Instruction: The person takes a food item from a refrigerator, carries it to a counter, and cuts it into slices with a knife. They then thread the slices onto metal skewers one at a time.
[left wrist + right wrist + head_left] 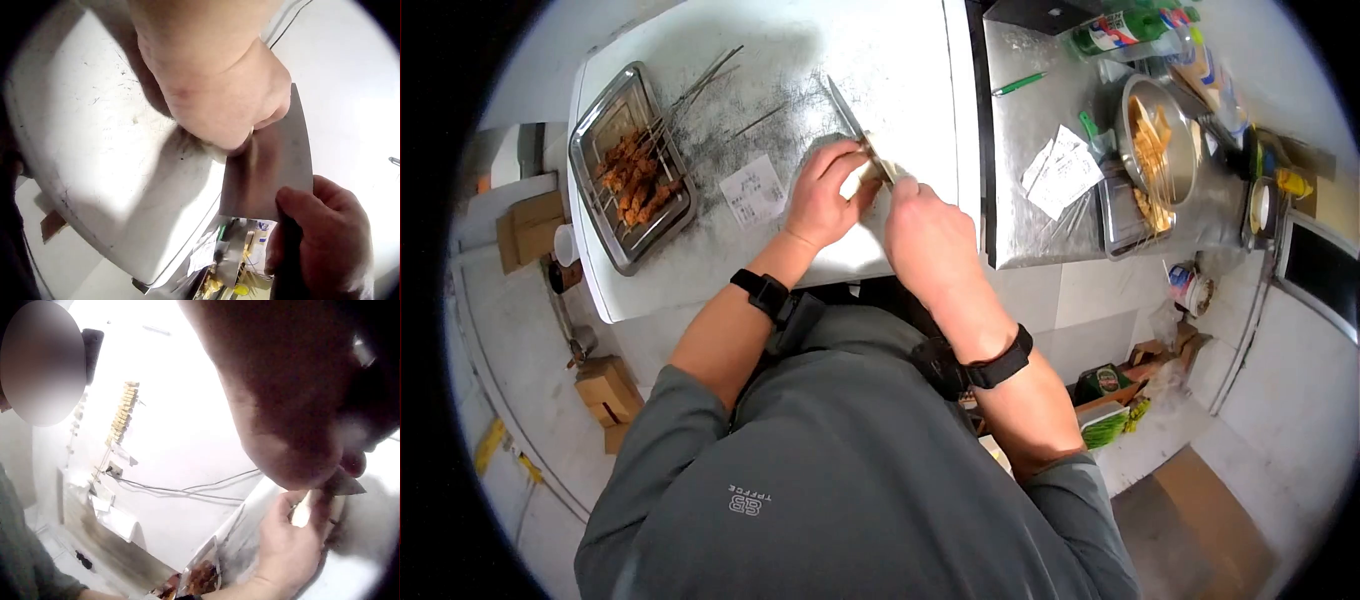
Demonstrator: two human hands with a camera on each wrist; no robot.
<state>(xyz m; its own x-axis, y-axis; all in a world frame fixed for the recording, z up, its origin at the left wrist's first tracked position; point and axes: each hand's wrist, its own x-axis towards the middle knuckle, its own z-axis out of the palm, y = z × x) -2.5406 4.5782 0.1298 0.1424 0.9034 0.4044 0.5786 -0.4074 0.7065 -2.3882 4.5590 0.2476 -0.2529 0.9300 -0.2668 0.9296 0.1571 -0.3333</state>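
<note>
My right hand [930, 235] grips the handle of a broad-bladed cleaver [269, 172] over the white tabletop [900, 60]. Its blade stands on edge, angled away from me in the head view, right against the fingers of my left hand [825, 195]. With curled fingers and thumb, that left hand holds a pale, cream-coloured piece of food [302, 512] down on the table beside the blade. Much of the piece is hidden by the hands, and I cannot tell its kind.
A metal tray [636, 262] of browned meat skewers stands at the left, near a paper slip [752, 191] and loose sticks [710, 72]. On the steel counter at right are a metal bowl [1183, 150] of yellowish skewered food, a green pen [1020, 84], papers [1064, 176] and a green bottle [1125, 32].
</note>
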